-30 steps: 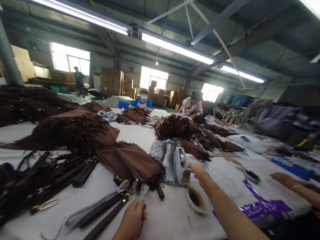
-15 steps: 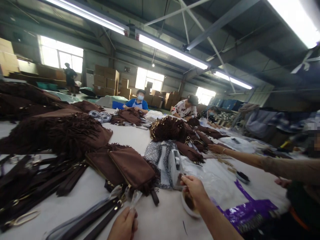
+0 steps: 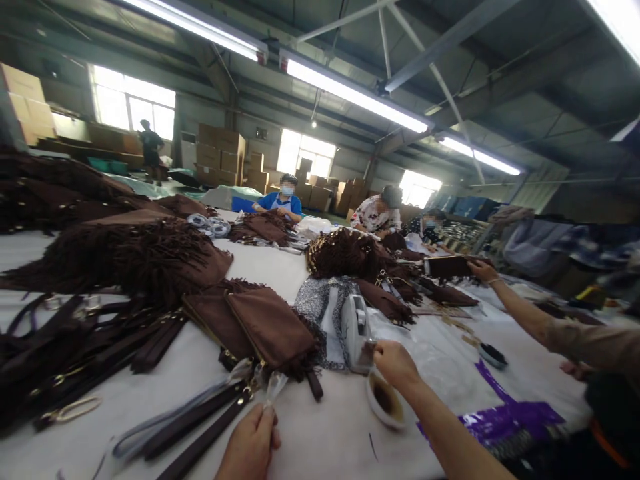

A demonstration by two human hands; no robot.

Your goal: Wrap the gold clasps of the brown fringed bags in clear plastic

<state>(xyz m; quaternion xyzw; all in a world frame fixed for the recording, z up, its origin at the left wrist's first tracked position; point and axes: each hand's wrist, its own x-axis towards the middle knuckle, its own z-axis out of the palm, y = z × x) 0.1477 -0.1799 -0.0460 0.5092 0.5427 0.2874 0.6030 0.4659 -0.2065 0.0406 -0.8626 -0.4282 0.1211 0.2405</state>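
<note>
Clear plastic wrap point(image 3: 275, 387) is pinched in my left hand point(image 3: 253, 443) at the bottom centre, by the metal clasp of a dark brown strap point(image 3: 207, 437). Just beyond lie two brown fringed pouches, the upper one point(image 3: 273, 328) with a gold zip. My right hand point(image 3: 397, 363) is closed at the front end of a grey tape dispenser point(image 3: 357, 330); what its fingertips hold is too small to make out. A bowl of brown contents point(image 3: 385, 400) sits just below that hand.
Piles of brown fringed bags point(image 3: 135, 257) and straps point(image 3: 75, 347) cover the left. At right, another person's hand point(image 3: 483, 270) holds a brown pouch above a purple bag point(image 3: 510, 421). More people sit across the table.
The view has shifted slightly. The other person's hand at right has risen, now with a brown pouch in it. Both my hands remain near the same objects.
</note>
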